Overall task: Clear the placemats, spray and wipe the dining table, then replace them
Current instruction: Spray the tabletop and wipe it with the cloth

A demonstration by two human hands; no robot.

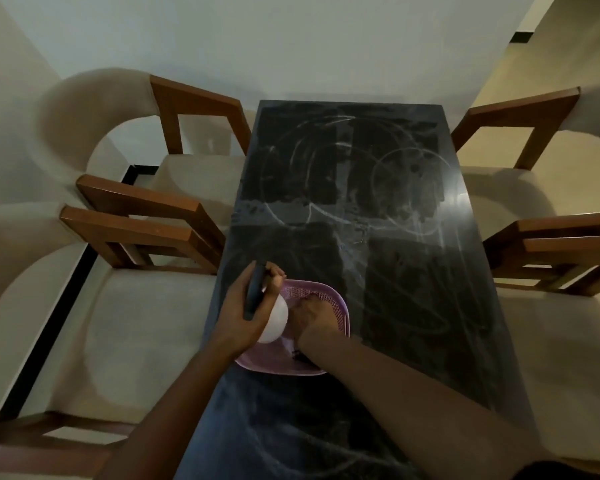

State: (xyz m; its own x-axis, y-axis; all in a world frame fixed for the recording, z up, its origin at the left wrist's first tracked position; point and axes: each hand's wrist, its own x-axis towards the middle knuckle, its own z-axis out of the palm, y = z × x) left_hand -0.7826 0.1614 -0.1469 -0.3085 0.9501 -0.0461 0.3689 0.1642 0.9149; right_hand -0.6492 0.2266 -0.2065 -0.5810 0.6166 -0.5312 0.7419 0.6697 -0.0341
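Gripping anything, that left hand point(238, 315)?

Yes, the spray bottle point(274, 320). Its fingers are wrapped round the dark trigger head and neck, and the round white body hangs below the palm, tilted.

Where does the bottle sit?

Off the table, in the air over the 9 o'clock rim of the pink basket point(329, 299). Whether the white body touches that rim, I cannot tell.

And the right hand point(310, 315)?

It reaches down inside the basket, knuckles up, with the fingers pointing toward 12 o'clock against the slotted wall. They are hidden low in the basket, so I cannot tell whether they hold something or lie loose.

Where is the basket on the dining table point(413, 271)?

Toward 7 o'clock of the dark top, close to the left edge. The right forearm crosses its 5 o'clock rim and covers part of the inside, where something small and dark shows beside the wrist.

What of the top itself?

Dark and glossy, with pale smeared arcs and rings over most of it, thickest from the middle toward 12 o'clock.

Around it?

Cream chairs with brown wooden arms: a near left chair point(136, 323) at 8 o'clock, a far left chair point(194, 168) at 10, a far right chair point(492, 188) at 2, and a near right chair point(551, 341) at 4, all drawn up close to the table's long edges.
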